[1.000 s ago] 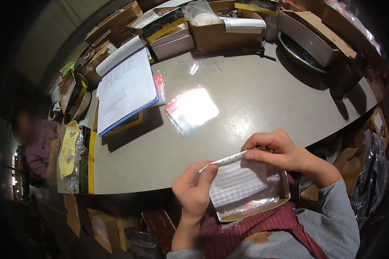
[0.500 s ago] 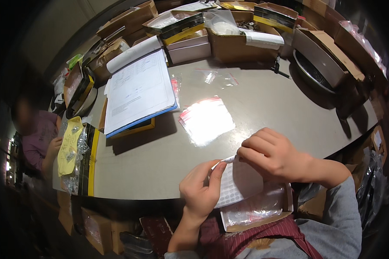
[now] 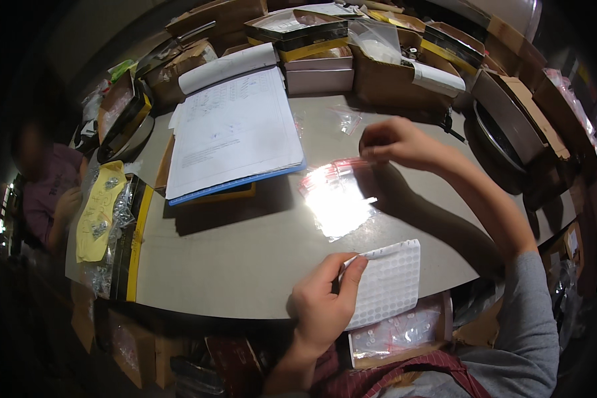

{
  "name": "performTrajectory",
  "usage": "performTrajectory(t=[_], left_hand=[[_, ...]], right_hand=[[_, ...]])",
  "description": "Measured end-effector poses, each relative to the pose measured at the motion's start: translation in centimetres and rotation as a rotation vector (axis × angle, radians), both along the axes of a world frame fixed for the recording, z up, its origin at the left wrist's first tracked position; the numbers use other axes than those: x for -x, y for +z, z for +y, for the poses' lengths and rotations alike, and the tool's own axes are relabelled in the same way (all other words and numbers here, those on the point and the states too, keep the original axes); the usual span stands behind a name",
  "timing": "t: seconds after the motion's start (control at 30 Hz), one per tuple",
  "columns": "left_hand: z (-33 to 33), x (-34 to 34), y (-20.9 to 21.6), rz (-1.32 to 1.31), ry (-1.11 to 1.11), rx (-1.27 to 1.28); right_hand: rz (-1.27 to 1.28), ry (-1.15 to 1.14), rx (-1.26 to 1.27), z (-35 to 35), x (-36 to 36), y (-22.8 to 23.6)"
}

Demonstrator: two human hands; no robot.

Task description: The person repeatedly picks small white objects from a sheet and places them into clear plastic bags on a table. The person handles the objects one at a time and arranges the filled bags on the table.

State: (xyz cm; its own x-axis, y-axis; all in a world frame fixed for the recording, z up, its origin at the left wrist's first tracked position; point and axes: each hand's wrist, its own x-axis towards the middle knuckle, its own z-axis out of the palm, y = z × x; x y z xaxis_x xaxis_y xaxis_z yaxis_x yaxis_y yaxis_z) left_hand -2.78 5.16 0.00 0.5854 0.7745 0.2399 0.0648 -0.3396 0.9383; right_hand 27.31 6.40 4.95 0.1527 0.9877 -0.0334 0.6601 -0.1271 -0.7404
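Observation:
My left hand (image 3: 326, 300) grips a white sheet of round stickers (image 3: 388, 282) by its left side, thumb on top. The sheet is tilted over the front edge of the table, its upper edge curled. Out over the table, my right hand (image 3: 401, 144) has its fingers bent together. Anything small between its fingertips is too small to tell. Just below those fingertips lies a stack of clear zip bags (image 3: 338, 199) with red strips, shining with glare. Beneath the sticker sheet, a shallow open box (image 3: 404, 331) at my lap holds more clear bags.
A blue clipboard (image 3: 239, 179) with papers rests on a box at left. Cardboard boxes (image 3: 318, 76) line the far edge, with a round pan (image 3: 494, 136) at far right. A yellow-edged box (image 3: 136, 245) with bagged parts stands at left, near another person (image 3: 50, 186).
My right hand has left the sticker sheet and moved up and away to the bag stack. My left hand still holds the sheet, which now shows more of its face. The view has shifted slightly.

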Motion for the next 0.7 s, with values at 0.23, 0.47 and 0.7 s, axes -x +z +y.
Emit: performTrajectory(t=[0.23,0.47,0.7], left_hand=[[0.1,-0.3,-0.7,-0.078,0.034,-0.063],[0.0,0.0,0.0,0.007,0.021,-0.077],[-0.2,-0.1,-1.0,-0.050,0.061,-0.020]], right_hand=[[-0.452,0.150,0.025,-0.5,2.8,-2.0],[-0.405,-0.025,0.264,-1.4,-0.7,-1.0],[-0.536,-0.123,0.141,-1.6,0.1,-1.5]])
